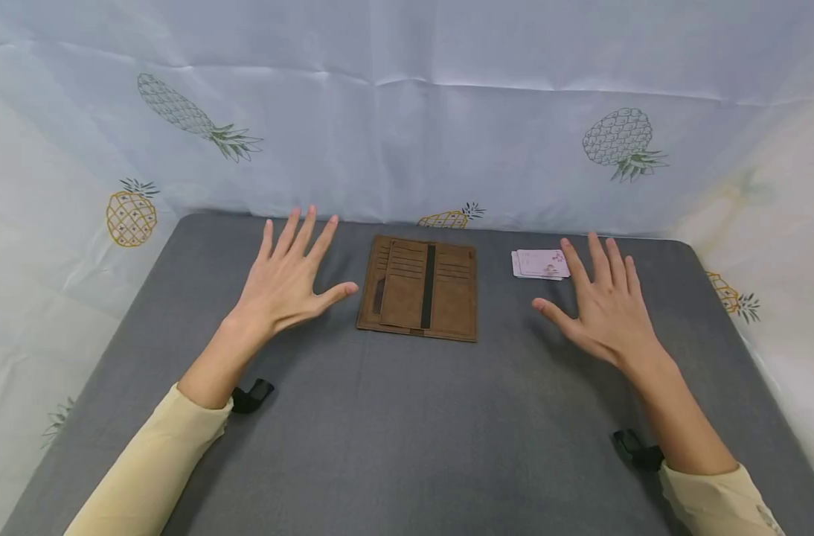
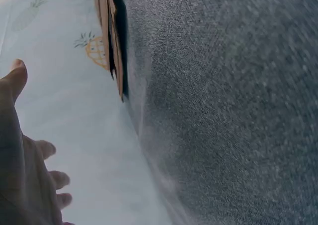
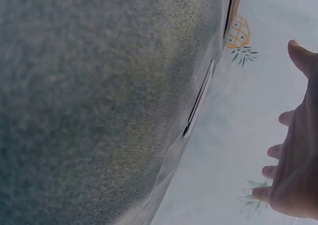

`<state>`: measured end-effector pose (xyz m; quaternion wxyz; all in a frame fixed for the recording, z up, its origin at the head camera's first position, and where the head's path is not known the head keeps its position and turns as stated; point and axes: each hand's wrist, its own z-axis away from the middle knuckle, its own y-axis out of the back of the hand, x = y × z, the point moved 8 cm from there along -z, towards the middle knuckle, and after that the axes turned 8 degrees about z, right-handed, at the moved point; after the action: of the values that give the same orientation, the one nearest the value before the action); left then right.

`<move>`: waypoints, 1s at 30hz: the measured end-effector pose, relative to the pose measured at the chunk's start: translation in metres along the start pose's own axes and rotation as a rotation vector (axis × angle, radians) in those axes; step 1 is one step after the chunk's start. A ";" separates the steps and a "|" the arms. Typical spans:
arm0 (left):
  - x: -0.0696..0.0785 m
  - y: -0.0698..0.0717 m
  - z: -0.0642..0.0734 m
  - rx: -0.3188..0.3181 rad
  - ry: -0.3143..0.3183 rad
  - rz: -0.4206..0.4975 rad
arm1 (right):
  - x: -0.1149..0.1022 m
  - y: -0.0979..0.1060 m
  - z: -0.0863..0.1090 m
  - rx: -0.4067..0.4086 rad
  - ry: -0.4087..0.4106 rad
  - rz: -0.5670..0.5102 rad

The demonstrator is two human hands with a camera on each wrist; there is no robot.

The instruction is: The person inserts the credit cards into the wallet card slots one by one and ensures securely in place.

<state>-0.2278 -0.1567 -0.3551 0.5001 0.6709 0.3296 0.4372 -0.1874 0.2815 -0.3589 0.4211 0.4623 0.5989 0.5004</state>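
Note:
A brown wallet (image 1: 403, 290) lies unfolded on the grey table, its card slots facing up and a dark strip running down its middle. To its right sits a small stack of pale pink cards (image 1: 539, 264) with a floral print. My left hand (image 1: 286, 275) hovers left of the wallet, fingers spread and holding nothing. Over the table's right side, my right hand (image 1: 604, 309) is also spread and holds nothing; its index fingertip overlaps the cards' right edge in the head view. In the left wrist view the wallet (image 2: 112, 41) shows edge-on beyond the left hand (image 2: 30, 170).
A grey cloth-covered table (image 1: 407, 432) spans the work area. Behind it and at both sides hangs a white curtain (image 1: 407, 149) printed with pineapples. Black straps (image 1: 251, 396) show near both wrists, beside pale yellow sleeves (image 1: 155, 461).

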 end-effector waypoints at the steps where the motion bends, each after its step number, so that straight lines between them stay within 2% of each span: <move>1: 0.000 0.000 0.000 -0.004 0.007 0.015 | 0.000 0.000 -0.001 0.003 0.002 0.002; 7: 0.001 -0.006 0.000 -0.034 0.039 0.132 | 0.001 0.000 -0.007 -0.001 0.009 -0.027; 14: 0.004 -0.012 0.001 -0.060 0.066 0.289 | 0.002 -0.005 -0.011 -0.053 0.002 -0.075; 21: 0.004 -0.014 0.003 -0.139 0.141 0.462 | 0.006 -0.010 -0.019 -0.104 -0.010 -0.140; 30: 0.010 -0.021 -0.004 -0.163 0.179 0.672 | 0.010 -0.019 -0.033 -0.148 -0.004 -0.221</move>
<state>-0.2276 -0.1404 -0.3725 0.3494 0.6587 0.0974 0.6592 -0.2237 0.2831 -0.3730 0.5078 0.3622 0.6066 0.4929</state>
